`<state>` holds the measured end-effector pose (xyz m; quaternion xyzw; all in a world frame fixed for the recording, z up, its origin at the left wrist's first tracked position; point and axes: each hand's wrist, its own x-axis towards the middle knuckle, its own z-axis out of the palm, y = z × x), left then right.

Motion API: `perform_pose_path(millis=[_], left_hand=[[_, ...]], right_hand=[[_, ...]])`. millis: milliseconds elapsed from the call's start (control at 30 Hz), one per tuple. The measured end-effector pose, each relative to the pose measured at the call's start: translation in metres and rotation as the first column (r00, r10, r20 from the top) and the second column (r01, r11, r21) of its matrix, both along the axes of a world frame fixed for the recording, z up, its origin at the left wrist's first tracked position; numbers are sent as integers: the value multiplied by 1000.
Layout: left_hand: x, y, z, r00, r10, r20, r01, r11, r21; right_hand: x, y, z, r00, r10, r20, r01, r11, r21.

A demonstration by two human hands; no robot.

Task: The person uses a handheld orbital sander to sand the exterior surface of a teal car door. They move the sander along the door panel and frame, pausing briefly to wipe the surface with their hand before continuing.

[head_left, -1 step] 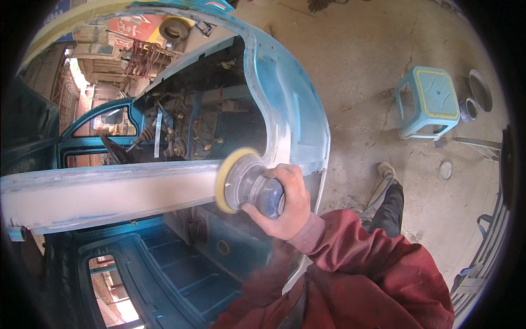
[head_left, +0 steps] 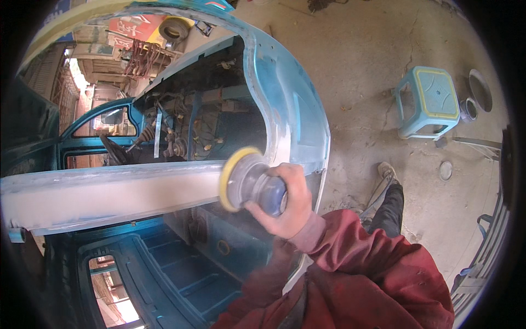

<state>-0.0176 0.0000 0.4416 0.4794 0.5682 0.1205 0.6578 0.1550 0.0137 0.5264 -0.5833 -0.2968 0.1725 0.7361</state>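
My right hand (head_left: 293, 200) is wrapped round the grey and blue body of a round power sander (head_left: 253, 183), its thumb below and fingers above. The sander is tilted on its side, with its yellow-edged disc (head_left: 230, 178) facing left. That disc is at the right end of a pillar (head_left: 120, 192) of a teal vehicle cab, coated pale whitish pink; whether it touches the pillar I cannot tell. My left hand is not in view; a dark red patch of clothing shows low in the middle.
Teal body panel (head_left: 307, 120) curves beyond the sander. Through the openings show a steering wheel (head_left: 114, 149), loose wiring and a ribbed inner panel (head_left: 181, 274). On the concrete floor at right stand a light blue stool (head_left: 436, 98) and a roll (head_left: 468, 109). A tyre (head_left: 174, 29) lies far left.
The sander and my right hand have shifted slightly to the right along the pillar. The grip is the same.
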Motion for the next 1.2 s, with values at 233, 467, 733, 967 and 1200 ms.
perform_pose_path(millis=[233, 467, 733, 967, 1200], left_hand=[[-12, -26, 0, 995, 9, -104, -18, 996, -86], [12, 6, 0, 1000, 15, 3, -15, 1000, 14], [-9, -31, 3, 979, 72, -193, -101, 985, -143], [8, 0, 0, 997, 36, -68, -36, 999, 0], [-14, -31, 8, 971, 10, -239, -33, 995, -92]], right_hand=[[17, 0, -41, 930, -78, -359, -52, 939, -339], [7, 3, 12, 1000, 4, 20, -4, 999, 33], [20, 1, -34, 957, -39, -288, -43, 961, -273], [12, 2, 14, 997, 80, 23, -80, 996, 27], [19, 0, -34, 952, -22, -306, -74, 952, -297]])
